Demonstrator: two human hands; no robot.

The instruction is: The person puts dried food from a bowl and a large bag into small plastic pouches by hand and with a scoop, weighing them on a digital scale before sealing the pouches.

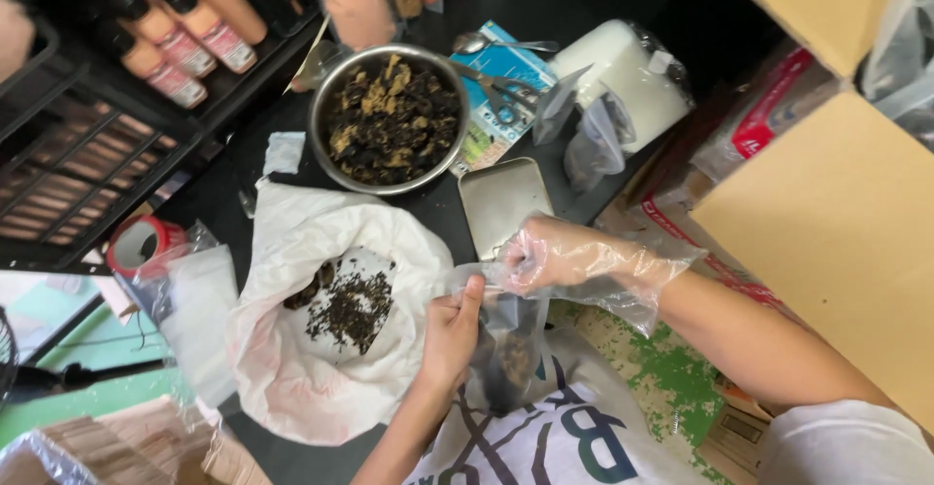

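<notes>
Closest in, the person's bare left hand (449,334) comes up from below with the forearm angled upward, thumb raised, its fingers pinching one edge of a small clear plastic bag (508,344) that hangs between both hands and has dark dried leaves at its bottom. The right hand (550,251), covered by a loose transparent glove, reaches in from the right with the arm stretched across and bent slightly at the wrist; its fingers are closed on the bag's opposite upper edge, so the mouth is held between the two hands.

Just left of the hands sits a large white bag (292,368), opened wide, with a heap of dark loose leaves (348,305) inside. Beyond the right hand lies a flat silver tin (501,203). Farther back stands a metal bowl (326,149) filled with dark and tan dried pieces, and beside it scissors (501,91) rest on a blue card. A red tape roll (141,242) lies at the left.
</notes>
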